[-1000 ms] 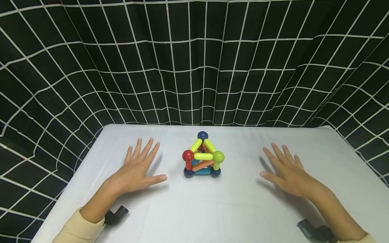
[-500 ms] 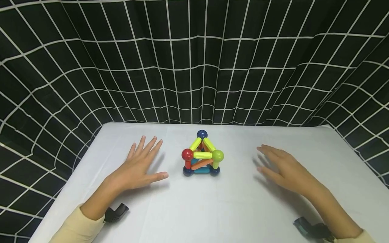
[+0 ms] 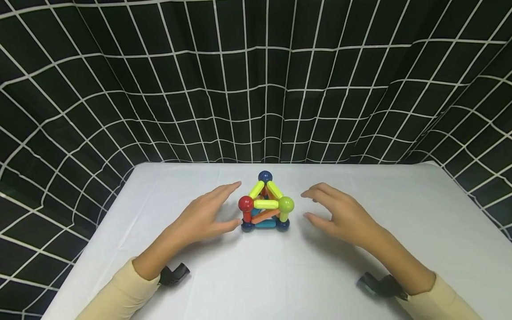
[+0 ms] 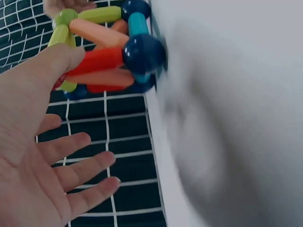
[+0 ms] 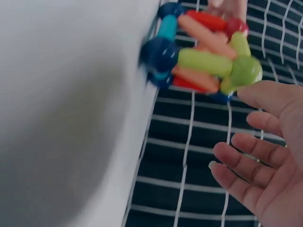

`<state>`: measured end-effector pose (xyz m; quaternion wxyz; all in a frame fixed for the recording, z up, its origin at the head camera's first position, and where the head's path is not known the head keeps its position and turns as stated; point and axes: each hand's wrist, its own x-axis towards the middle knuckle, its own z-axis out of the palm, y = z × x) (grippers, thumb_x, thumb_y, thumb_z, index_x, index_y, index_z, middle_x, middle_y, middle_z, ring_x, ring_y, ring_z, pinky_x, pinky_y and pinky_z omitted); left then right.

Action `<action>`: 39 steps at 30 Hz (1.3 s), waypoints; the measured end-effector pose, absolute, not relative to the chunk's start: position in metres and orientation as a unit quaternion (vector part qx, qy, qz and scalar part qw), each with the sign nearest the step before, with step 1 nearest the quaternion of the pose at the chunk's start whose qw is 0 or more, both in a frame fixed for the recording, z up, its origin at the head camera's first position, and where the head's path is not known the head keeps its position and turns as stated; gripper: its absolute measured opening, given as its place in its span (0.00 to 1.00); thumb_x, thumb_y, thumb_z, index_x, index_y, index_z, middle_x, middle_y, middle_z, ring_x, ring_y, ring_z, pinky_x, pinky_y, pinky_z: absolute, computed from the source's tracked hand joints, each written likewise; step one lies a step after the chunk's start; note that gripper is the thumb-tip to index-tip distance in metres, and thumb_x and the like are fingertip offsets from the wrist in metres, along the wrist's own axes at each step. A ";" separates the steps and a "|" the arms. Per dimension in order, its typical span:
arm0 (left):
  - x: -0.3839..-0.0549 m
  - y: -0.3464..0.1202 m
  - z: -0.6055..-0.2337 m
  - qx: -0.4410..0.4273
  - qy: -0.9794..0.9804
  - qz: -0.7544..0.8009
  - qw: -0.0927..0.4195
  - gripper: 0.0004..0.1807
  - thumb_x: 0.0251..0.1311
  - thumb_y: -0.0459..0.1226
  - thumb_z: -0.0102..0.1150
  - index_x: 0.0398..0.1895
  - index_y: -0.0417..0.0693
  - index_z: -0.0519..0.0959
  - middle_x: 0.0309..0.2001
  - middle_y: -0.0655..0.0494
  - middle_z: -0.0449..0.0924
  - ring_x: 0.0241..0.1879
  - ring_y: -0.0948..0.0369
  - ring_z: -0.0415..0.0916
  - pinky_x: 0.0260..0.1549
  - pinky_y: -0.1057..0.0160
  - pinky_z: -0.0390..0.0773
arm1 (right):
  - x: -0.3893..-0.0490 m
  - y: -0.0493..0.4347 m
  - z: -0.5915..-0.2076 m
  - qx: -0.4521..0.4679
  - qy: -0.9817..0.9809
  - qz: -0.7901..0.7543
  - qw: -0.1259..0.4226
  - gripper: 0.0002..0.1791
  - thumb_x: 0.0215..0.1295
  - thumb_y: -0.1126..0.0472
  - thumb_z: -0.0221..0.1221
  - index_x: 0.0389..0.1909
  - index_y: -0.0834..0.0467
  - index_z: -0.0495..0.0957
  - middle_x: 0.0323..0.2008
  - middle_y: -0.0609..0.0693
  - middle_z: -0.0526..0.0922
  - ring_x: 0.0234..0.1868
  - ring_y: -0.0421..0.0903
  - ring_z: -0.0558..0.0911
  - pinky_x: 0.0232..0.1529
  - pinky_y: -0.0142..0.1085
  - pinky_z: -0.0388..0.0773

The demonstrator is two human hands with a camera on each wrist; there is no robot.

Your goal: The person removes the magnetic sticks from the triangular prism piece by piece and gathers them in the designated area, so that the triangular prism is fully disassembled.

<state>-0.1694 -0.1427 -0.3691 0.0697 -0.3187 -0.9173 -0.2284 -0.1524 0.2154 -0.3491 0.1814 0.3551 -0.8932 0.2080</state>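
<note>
A small frame of magnetic sticks and balls [image 3: 266, 204] stands on the white table, its top a triangle of yellow sticks joining a red ball [image 3: 246, 203], a green ball [image 3: 286, 204] and a dark blue ball [image 3: 265, 177]. Orange, red and teal sticks run below, with dark blue balls at the base. My left hand [image 3: 204, 215] is just left of the frame, fingers extended, thumb tip close to the red ball's side. Apart from the green side, my right hand [image 3: 340, 213] has its thumb and fingers spread and gently bent. Neither hand holds anything.
The white cloth-covered table [image 3: 248, 275] ends at a black curtain [image 3: 264, 106] with a white grid, which also hangs along both sides. Black camera mounts [image 3: 174, 274] sit under the wrists, below cream sleeves [image 3: 124, 289].
Both hands have moved inward from the sides toward the stick-and-ball frame, turning from palms down to palms facing each other. The frame stays in place.
</note>
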 end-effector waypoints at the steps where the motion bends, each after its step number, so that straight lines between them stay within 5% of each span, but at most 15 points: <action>1: -0.170 -0.140 -0.368 -0.322 -0.913 -0.239 0.077 0.46 0.58 0.56 0.67 0.78 0.57 0.59 0.69 0.56 0.69 0.66 0.57 0.69 0.58 0.50 0.73 | -0.153 0.211 -0.348 0.362 -0.891 0.211 0.175 0.24 0.55 0.58 0.73 0.53 0.55 0.80 0.50 0.45 0.80 0.47 0.44 0.82 0.46 0.42 0.81; 6: -0.171 -0.124 -0.367 -0.331 -0.896 -0.279 0.102 0.40 0.58 0.55 0.69 0.73 0.59 0.66 0.64 0.61 0.73 0.62 0.62 0.72 0.55 0.53 0.76 | -0.156 0.190 -0.343 0.396 -0.879 0.217 0.154 0.26 0.54 0.57 0.74 0.55 0.52 0.79 0.52 0.44 0.78 0.51 0.44 0.80 0.49 0.41 0.81; 20: -0.172 -0.097 -0.364 -0.352 -0.888 -0.288 0.076 0.21 0.62 0.50 0.68 0.59 0.61 0.82 0.50 0.66 0.80 0.43 0.70 0.76 0.39 0.65 0.78 | -0.161 0.151 -0.320 0.389 -0.908 0.120 0.096 0.21 0.49 0.60 0.78 0.41 0.52 0.77 0.33 0.43 0.72 0.26 0.38 0.72 0.26 0.29 0.72; 39: -0.171 -0.095 -0.360 -0.361 -0.893 -0.236 0.127 0.12 0.62 0.37 0.64 0.47 0.60 0.85 0.37 0.64 0.78 0.28 0.67 0.69 0.24 0.67 0.70 | -0.164 0.136 -0.316 0.381 -0.913 0.108 0.093 0.17 0.46 0.68 0.71 0.34 0.55 0.75 0.26 0.44 0.68 0.21 0.40 0.67 0.21 0.30 0.65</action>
